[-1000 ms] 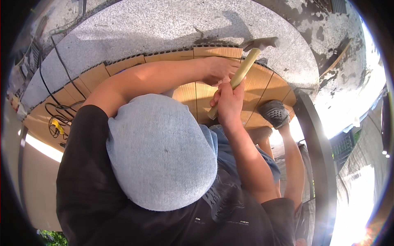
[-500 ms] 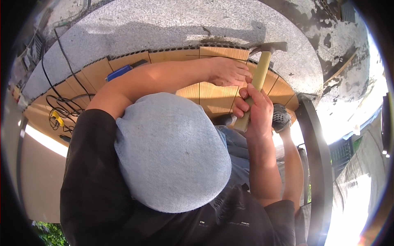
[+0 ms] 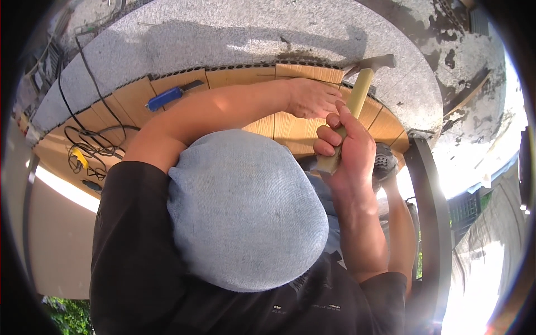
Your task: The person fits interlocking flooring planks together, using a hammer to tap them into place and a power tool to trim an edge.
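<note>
My right hand (image 3: 350,142) is wrapped round a claw hammer (image 3: 363,89) by its pale yellow-green handle. The dark metal head points away from me, over the far edge of wood-look boards (image 3: 254,125). My left hand (image 3: 315,99) rests on the boards just left of the handle. Its fingers are bent down and together, and the fingertips are partly hidden, so whatever they may pinch cannot be made out. A blue-handled tool (image 3: 166,98) with a dark flat end lies on the boards beyond my left forearm.
A rounded light blue denim shape (image 3: 248,209) blocks the middle of the view. A black cable (image 3: 92,139) with a yellow part lies coiled at left. A dark grey shoe (image 3: 385,161) and bare limb show at right, beside a dark metal bar (image 3: 430,201). Beyond is speckled stone (image 3: 240,42).
My right hand has tilted slightly, with the hammer still in its grip. The left hand keeps its place on the boards. The whole view has shifted a little, and the blue-handled tool shows more fully.
</note>
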A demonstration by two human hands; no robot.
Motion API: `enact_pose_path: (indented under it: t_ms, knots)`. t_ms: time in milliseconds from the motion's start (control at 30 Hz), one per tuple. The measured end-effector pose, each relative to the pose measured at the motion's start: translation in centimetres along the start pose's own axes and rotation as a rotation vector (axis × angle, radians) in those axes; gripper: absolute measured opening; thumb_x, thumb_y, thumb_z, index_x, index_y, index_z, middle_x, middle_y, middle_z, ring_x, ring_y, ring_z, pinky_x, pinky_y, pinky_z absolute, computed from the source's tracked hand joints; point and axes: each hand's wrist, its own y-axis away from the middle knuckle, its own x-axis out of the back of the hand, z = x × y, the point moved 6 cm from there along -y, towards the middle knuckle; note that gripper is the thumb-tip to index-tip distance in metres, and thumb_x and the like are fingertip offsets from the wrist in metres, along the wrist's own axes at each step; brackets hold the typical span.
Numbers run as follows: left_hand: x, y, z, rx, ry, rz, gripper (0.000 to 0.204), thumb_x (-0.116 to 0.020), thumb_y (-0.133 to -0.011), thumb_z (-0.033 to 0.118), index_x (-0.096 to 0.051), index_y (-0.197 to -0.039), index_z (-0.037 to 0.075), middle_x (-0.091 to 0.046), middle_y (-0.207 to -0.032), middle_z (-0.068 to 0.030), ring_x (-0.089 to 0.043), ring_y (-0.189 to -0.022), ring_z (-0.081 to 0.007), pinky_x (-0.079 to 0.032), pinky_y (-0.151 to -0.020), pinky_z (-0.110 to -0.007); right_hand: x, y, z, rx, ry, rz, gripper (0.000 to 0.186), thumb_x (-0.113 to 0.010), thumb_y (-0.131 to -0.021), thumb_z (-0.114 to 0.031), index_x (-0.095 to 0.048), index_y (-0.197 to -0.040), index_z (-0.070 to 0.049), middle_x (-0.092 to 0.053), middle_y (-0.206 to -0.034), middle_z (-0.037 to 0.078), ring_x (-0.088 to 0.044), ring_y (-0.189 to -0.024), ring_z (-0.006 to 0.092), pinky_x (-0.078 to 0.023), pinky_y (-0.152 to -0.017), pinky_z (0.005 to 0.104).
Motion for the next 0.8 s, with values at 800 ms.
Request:
enact_pose_path:
  t_ms: [800]
  knots:
    - [-2.5, 2.0, 0.6, 0.075, -0.051, -0.047, 0.039, -0.058, -0.095, 0.018, -0.062, -0.132, 0.004, -0.057, -0.148, -0.0144, -0.052, -0.139, -0.0347, -0.045, -0.116, -0.044, 7.8, -1.9, -3.0, 1.011, 1.311, -0.192, 0.033, -0.076, -0.096, -0.018, -0.068, -0.123, -0.001, -0.072, -0.087, 0.019, -0.071, -0.075, 0.0350, -0.056, -0.069, 0.0394]
